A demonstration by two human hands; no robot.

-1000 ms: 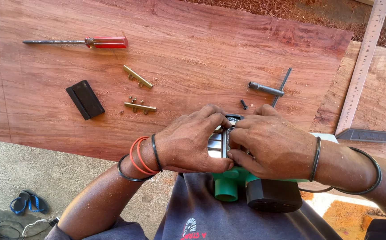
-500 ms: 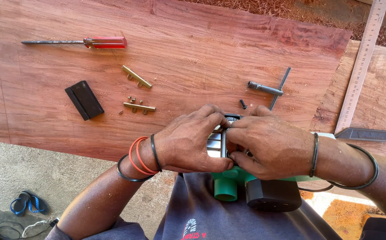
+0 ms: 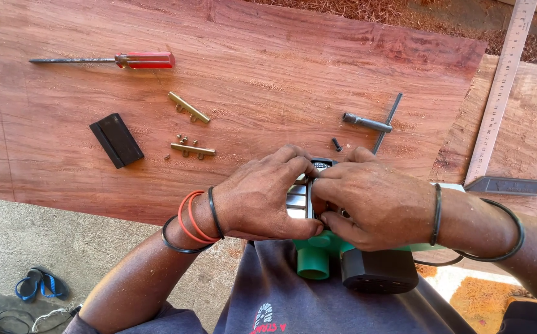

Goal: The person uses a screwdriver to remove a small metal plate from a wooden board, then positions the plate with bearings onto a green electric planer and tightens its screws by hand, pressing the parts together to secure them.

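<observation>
Your left hand [image 3: 262, 201] and your right hand [image 3: 377, 204] meet over the green and black power tool [image 3: 343, 263] that sits against your body at the near edge of the wide reddish plank [image 3: 268, 55]. Both hands are curled closed on the tool's shiny metal part [image 3: 298, 199], the left with its fingers folded over the top and its thumb underneath, the right with its fingertips pinched in at the same spot; exactly what the fingertips grip there is hidden by the knuckles. Orange and black bands ring your left wrist, and dark bangles sit on your right wrist and forearm. Taking the power tool as your landmark: just beyond it on the plank lies a small dark screw [image 3: 336, 145], and a little past that, to the right, a T-handled socket wrench [image 3: 373, 124]. Beyond the tool and to the left lie two brass-coloured strips, the nearer strip [image 3: 192, 149] with tiny screws scattered beside it and the farther strip [image 3: 189, 107] set at a slant. Farther left of those rests a flat black block [image 3: 116, 140]. Well beyond the tool, toward the plank's far left, lies a red-handled screwdriver [image 3: 111, 60], its shaft pointing left. To the right of the tool, a long steel ruler [image 3: 500, 93] runs away from you along a second board, with a dark flat metal piece [image 3: 505, 185] near its close end.
</observation>
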